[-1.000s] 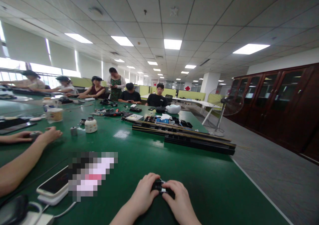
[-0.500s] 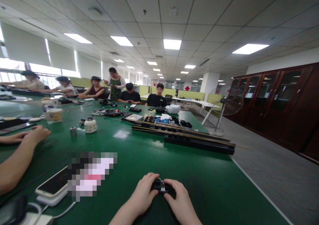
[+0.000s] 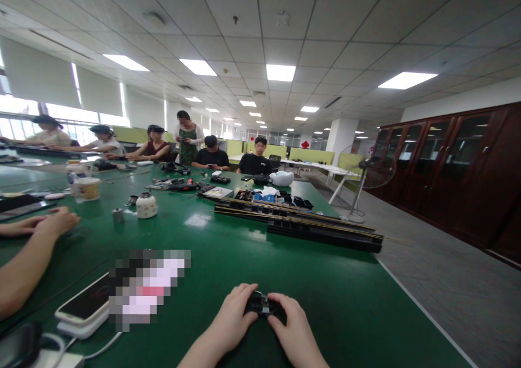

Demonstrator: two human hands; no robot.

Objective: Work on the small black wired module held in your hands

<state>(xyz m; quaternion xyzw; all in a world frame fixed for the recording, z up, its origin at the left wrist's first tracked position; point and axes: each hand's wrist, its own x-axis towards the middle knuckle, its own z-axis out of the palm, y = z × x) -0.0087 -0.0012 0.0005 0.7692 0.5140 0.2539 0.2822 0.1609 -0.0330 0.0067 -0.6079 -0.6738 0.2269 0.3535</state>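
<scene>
A small black object with a shiny metal piece at its middle (image 3: 264,304) lies between my two hands, low over the green table (image 3: 325,281). My left hand (image 3: 234,313) grips its left end, fingers curled over the top and thumb at the near side. At the other end, my right hand (image 3: 293,324) holds it with thumb and forefinger. Its ends are partly covered by my fingers, and its exact kind is too small to make out.
Left of my hands lie a phone (image 3: 83,297) on a white base with cables and a blurred-out patch. A co-worker's hands (image 3: 57,222) rest at the left. Beyond are a white jar (image 3: 146,205), long black rails (image 3: 325,238) with thin rods, and tools (image 3: 179,185). Several people sit farther back.
Both hands keep their hold on the black object and have hardly moved. The standing person in the background has lowered a raised hand.
</scene>
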